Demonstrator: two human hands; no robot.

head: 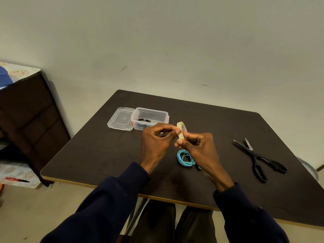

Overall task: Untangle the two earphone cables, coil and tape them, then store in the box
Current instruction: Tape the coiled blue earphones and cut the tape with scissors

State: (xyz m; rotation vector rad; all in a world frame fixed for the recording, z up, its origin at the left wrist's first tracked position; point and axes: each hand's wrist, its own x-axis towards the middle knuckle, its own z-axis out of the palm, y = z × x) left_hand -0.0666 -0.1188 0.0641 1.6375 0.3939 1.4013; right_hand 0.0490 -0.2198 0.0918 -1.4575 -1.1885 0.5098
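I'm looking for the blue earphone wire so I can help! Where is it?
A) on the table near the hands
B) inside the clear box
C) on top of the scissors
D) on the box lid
A: the coiled blue wire lies on the table, partly hidden by the right hand, which, with the left hand, holds the tape roll.

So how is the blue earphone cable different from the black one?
The blue earphone cable is light blue; the black earphone cable is dark. The blue one lies on the table; the black one sits inside the clear box. Both look bundled up.
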